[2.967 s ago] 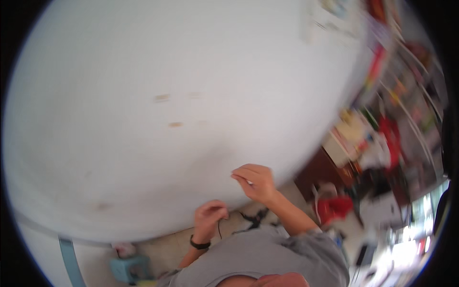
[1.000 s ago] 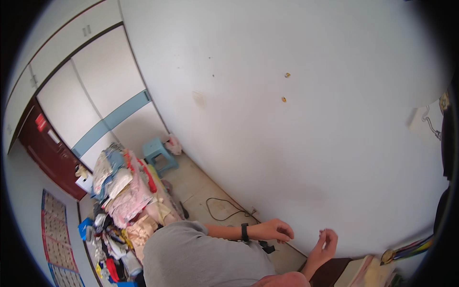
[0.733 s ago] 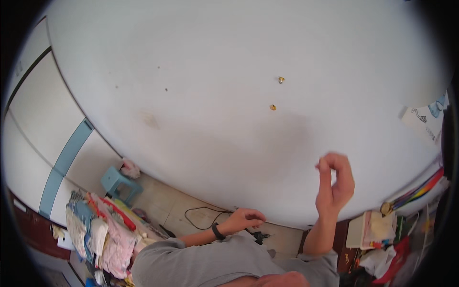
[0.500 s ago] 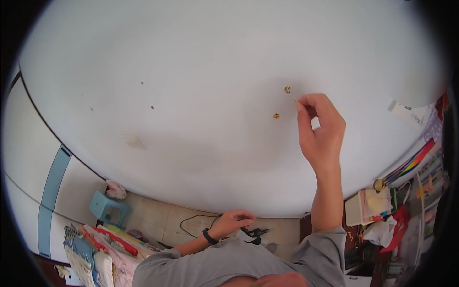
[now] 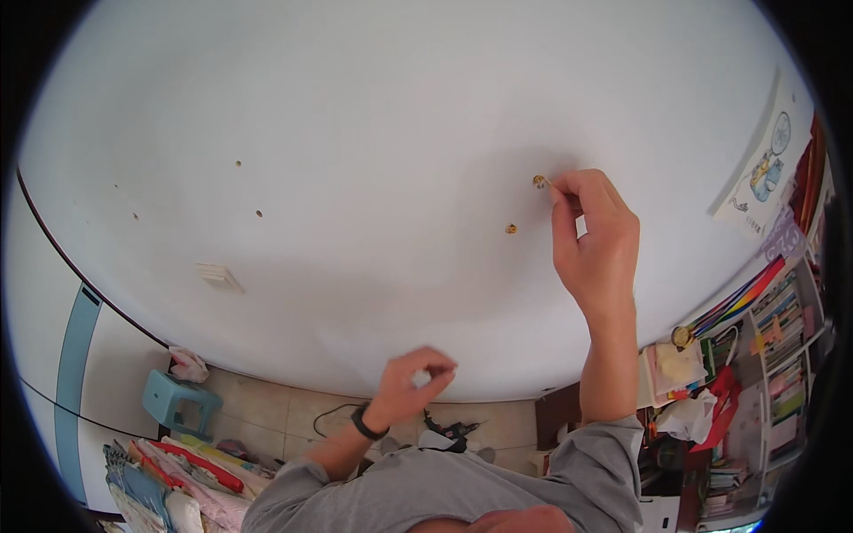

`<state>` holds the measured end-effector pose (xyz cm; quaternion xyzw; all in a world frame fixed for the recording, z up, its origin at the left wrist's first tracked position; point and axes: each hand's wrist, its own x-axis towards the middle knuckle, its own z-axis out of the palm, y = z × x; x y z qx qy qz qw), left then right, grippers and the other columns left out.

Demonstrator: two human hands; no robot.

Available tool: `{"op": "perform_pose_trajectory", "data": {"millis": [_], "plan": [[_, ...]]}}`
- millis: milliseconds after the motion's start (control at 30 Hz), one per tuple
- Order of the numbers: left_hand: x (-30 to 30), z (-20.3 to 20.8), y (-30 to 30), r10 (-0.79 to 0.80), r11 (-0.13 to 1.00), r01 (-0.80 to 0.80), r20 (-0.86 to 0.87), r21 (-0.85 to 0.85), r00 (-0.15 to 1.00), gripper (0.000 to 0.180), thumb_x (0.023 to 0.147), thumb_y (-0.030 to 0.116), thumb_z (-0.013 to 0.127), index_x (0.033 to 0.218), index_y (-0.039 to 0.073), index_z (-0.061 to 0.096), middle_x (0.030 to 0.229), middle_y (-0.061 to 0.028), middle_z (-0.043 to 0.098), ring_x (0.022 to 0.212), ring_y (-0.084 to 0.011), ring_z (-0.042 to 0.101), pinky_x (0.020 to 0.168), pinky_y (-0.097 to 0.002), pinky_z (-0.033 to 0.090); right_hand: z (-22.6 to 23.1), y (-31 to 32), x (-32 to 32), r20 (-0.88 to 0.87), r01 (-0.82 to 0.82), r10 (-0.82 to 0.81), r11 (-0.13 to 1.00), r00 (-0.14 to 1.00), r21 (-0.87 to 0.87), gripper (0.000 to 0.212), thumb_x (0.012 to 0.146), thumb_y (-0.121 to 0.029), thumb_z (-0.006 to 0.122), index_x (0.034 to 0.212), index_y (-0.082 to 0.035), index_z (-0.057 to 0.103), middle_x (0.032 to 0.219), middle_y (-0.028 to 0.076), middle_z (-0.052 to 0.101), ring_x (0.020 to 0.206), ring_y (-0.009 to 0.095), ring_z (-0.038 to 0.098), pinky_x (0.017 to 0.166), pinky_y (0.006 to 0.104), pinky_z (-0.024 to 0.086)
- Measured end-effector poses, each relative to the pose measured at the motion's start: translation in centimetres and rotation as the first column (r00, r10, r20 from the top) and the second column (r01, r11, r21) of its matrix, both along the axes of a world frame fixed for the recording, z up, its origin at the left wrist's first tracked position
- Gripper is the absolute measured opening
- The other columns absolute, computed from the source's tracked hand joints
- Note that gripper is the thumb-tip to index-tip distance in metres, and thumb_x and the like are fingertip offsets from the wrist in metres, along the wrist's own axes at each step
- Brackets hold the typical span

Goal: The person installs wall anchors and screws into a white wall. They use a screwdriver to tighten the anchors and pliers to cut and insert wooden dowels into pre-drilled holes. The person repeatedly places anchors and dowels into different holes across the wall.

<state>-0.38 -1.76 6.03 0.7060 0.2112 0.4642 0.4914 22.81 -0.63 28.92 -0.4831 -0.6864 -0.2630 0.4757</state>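
My right hand (image 5: 597,235) is raised to the white wall, thumb and forefinger pinched on a small thin screw-like piece (image 5: 553,185). Its tip meets or nearly meets the upper of two small brass-yellow fittings (image 5: 538,181) in the wall. The lower brass-yellow fitting (image 5: 511,229) sits below and to the left, untouched. My left hand (image 5: 407,387), with a black band on the wrist, hovers low in front of the wall. Its thumb and fingertips curl together in a pinch; anything between them is too small to make out.
Dark holes (image 5: 259,213) and a white switch plate (image 5: 219,277) mark the wall at left. A power drill (image 5: 455,430) lies on the tiled floor. A blue stool (image 5: 180,400) and piled clothes (image 5: 182,484) stand lower left; a crowded bookshelf (image 5: 782,355) is at right.
My right hand's piece has come closer to the upper fitting. My left hand has risen from beside my body, its fingertips drawing together. The view has shifted slightly.
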Motion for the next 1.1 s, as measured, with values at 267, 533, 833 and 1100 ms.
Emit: {"op": "perform_pose_trajectory", "data": {"millis": [267,533,833,1100], "plan": [[8.2,17.5,6.1,0.229,0.680,-0.462,0.434,0.570,0.872,0.029,0.078,-0.010,0.081,0.103,0.003,0.075,0.089,-0.0077,0.073,0.067,-0.0127,0.066,0.056,-0.0254,0.050,0.8,-0.3,0.7,0.117,0.012,-0.011,1.000,0.993,-0.015,0.016,0.089,0.007,0.067,0.096,-0.004,0.061,0.089,0.008,0.067,0.062,0.029,0.062,0.052,0.0364,0.047],[11.6,18.1,8.9,0.312,0.518,-0.633,0.562,0.576,0.766,0.027,0.076,-0.011,0.080,0.099,0.003,0.077,0.087,-0.0057,0.073,0.061,-0.0120,0.064,0.049,-0.0246,0.047,1.6,-0.4,0.5,0.186,0.058,-0.050,0.997,0.981,-0.042,0.013,0.089,0.004,0.068,0.096,-0.005,0.061,0.086,0.008,0.064,0.062,0.030,0.062,0.051,0.0387,0.047],[12.1,17.6,10.0,0.289,0.452,-0.679,0.625,0.578,0.725,0.026,0.073,-0.010,0.082,0.095,0.001,0.075,0.086,-0.0061,0.070,0.058,-0.0168,0.062,0.047,-0.0286,0.045,2.1,-0.7,0.2,0.218,0.092,-0.068,0.991,0.974,-0.102,0.014,0.089,0.004,0.069,0.095,-0.004,0.060,0.087,0.010,0.063,0.062,0.032,0.061,0.051,0.0404,0.045],[11.7,18.2,10.4,0.264,0.390,-0.670,0.621,0.631,0.738,0.029,0.068,-0.011,0.083,0.094,-0.001,0.077,0.084,-0.0079,0.072,0.057,-0.0142,0.063,0.048,-0.0259,0.048,2.3,-0.8,0.0,0.203,0.101,-0.073,0.986,0.976,-0.130,0.014,0.087,0.004,0.069,0.094,-0.004,0.059,0.086,0.010,0.062,0.063,0.033,0.061,0.052,0.0414,0.046]]}}
